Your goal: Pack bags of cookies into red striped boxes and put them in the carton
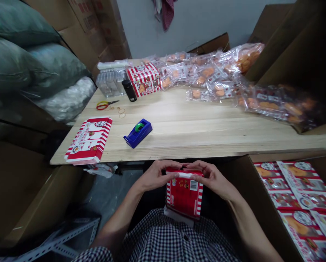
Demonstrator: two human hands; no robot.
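I hold a red-and-white striped carton [184, 194] upright on my lap, below the table's front edge. My left hand [154, 176] grips its top left corner with curled fingers. My right hand [210, 178] grips the top right corner, fingers pressed on the top flap. The fingertips of both hands nearly meet over the carton's top.
On the wooden table [206, 127] lie a blue tape dispenser [138, 132], a stack of flat striped cartons [90, 140], red-handled scissors [106, 104], rubber bands, a black bottle [129, 90], a made-up carton [143, 79] and several bagged snacks [206, 76]. A cardboard box of filled cartons [302, 203] stands at the right.
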